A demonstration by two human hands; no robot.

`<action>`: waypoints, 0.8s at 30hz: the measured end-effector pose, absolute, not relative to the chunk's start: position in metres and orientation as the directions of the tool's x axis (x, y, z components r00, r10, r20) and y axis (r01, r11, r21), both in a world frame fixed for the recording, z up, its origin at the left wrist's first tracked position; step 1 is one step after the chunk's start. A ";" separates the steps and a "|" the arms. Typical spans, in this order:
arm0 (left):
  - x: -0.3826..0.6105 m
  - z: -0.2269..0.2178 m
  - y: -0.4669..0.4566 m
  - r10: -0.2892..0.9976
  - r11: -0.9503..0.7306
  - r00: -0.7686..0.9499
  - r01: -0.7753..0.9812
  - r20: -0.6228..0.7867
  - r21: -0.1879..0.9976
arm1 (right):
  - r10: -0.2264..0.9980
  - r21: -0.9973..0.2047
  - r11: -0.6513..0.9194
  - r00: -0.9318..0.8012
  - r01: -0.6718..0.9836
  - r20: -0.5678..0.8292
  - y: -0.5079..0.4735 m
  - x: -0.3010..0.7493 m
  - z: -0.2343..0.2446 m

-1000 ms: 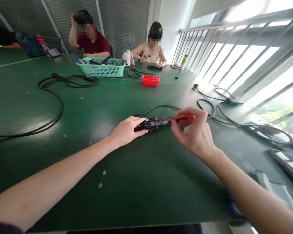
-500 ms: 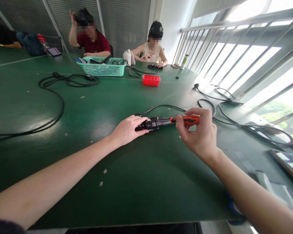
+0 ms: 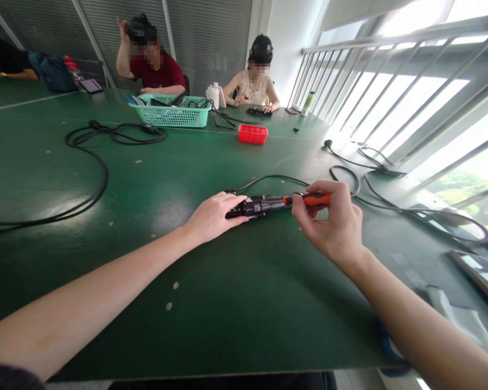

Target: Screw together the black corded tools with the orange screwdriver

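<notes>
On the green table (image 3: 244, 303) lies a long, slim black device (image 3: 257, 206) with a power cord coming from it. My left hand (image 3: 214, 215) is closed around its left end, thumb on the near side and fingers over the far side. In my right hand (image 3: 335, 219) is an orange and black screwdriver (image 3: 318, 199), pinched by the handle and held nearly level. The shaft points left along the device. Exactly where the tip sits I cannot make out.
Farther back are a red bin (image 3: 252, 134) and a mint-green basket (image 3: 171, 115) of tools and cords. Black cables lie left (image 3: 101, 168) and right (image 3: 350, 176). Two people sit across the table. A metal railing (image 3: 345, 86) runs along the right.
The screwdriver handle has turned slightly in my right fingers. My left hand and the black device stay in place. One person across the table has lowered a hand slightly.
</notes>
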State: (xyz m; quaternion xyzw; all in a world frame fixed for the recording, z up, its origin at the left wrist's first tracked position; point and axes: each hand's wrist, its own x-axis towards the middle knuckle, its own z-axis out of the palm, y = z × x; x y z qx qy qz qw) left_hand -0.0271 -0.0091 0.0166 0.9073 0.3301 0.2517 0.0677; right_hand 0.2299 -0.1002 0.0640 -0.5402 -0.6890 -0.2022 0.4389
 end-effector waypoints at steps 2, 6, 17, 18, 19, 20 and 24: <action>-0.027 0.017 -0.010 0.629 -0.776 0.656 0.563 0.417 0.285 | 0.492 -0.148 0.418 -0.086 0.896 0.866 -0.104 0.228 0.065; -0.028 0.017 -0.009 0.615 -0.787 0.659 0.545 0.434 0.288 | 0.482 -0.087 0.520 -0.208 0.850 0.851 -0.109 0.221 0.061; -0.028 0.013 -0.007 0.611 -0.790 0.660 0.543 0.438 0.285 | 0.444 -0.003 0.639 -0.365 0.769 0.818 -0.102 0.216 0.056; -0.028 0.012 -0.007 0.613 -0.789 0.657 0.544 0.439 0.287 | 0.437 0.003 0.644 -0.370 0.765 0.820 -0.102 0.216 0.056; -0.028 0.012 -0.007 0.615 -0.787 0.654 0.545 0.441 0.289 | 0.433 0.008 0.647 -0.376 0.762 0.819 -0.102 0.215 0.056; -0.028 0.012 -0.007 0.616 -0.786 0.652 0.546 0.442 0.290 | 0.431 0.013 0.648 -0.380 0.762 0.819 -0.102 0.215 0.056; -0.028 0.013 -0.008 0.618 -0.784 0.651 0.549 0.440 0.289 | 0.459 0.017 0.614 -0.374 0.789 0.806 -0.102 0.216 0.056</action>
